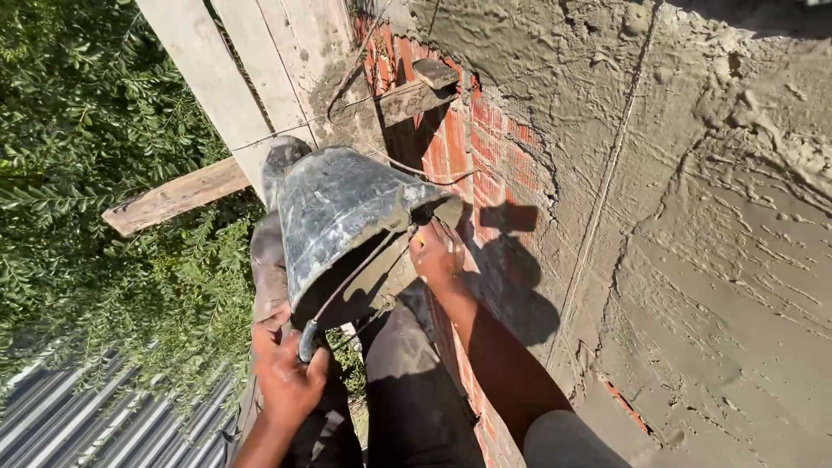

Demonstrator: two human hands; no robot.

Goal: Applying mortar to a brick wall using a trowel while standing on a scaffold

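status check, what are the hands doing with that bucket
Left hand gripping the bucket handle. Right hand on the rim of the bucket, bucket tipped on its side. Wet plastered wall close on the right, wooden plank behind.

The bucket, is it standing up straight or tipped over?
Tipped. The bucket leans sideways, mouth facing down toward the person; the left hand grips its handle, the right hand its rim.
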